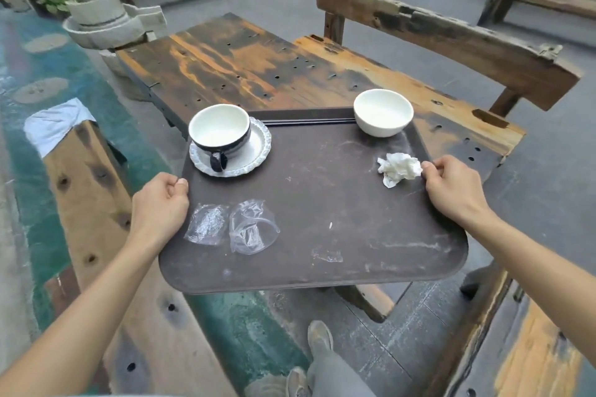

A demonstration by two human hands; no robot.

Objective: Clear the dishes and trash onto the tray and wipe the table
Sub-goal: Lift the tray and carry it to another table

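Hands hold the brown tray (322,190) in the middle of the frame; your left hand (161,203) wraps its fingers round the left rim, and your right hand (451,187) grips the right rim; the cup (219,132) sits on its saucer (254,155) at the tray's upper left; the white bowl (383,112) sits upper right; the crumpled napkin (398,168) lies by your right thumb; two clear wrappers (232,226) lie lower left; the wooden table (245,64) is behind.

A dark brown tray (322,190) carries everything: a white cup (219,130) on a saucer (254,151) at its far left corner, a white bowl (383,112) far right, a crumpled napkin (399,168) by the right edge, two clear plastic wrappers (232,226) near left. Beyond stands the worn wooden desk (245,64).
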